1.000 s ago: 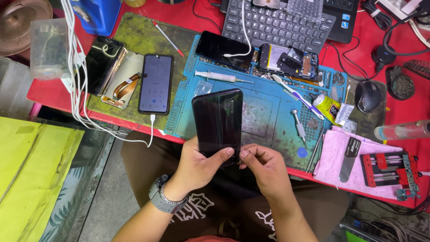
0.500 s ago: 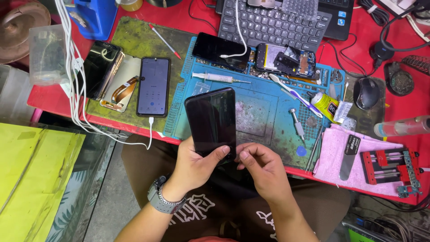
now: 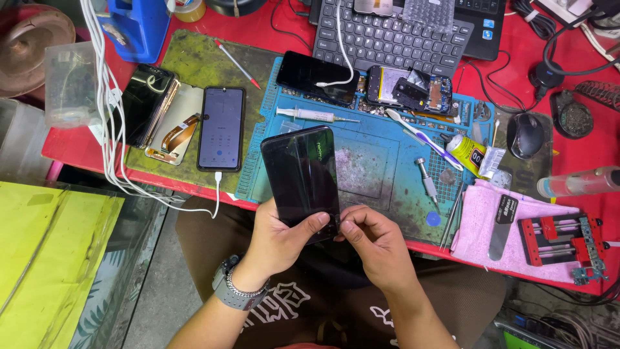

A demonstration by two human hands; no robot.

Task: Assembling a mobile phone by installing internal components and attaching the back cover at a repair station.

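I hold a black phone point(image 3: 301, 178) upright over the near edge of a blue repair mat point(image 3: 381, 171), its dark glossy face toward me. My left hand point(image 3: 279, 239) grips its lower end, thumb laid across the front. A watch sits on that wrist. My right hand point(image 3: 374, 242) pinches the phone's lower right corner with thumb and fingertips.
On the red table point(image 3: 581, 148) lie a lit phone on a white cable point(image 3: 221, 127), an opened phone with a flex strip point(image 3: 169, 123), a dark phone point(image 3: 315, 77), an opened phone point(image 3: 413, 88), a syringe point(image 3: 313, 116), a keyboard point(image 3: 394, 35), a mouse point(image 3: 526, 135), a pink cloth point(image 3: 478, 220) and a red clamp jig point(image 3: 557, 237).
The phone in my hands has shifted slightly left and tilted a little. Both hands keep their grip on its lower end.
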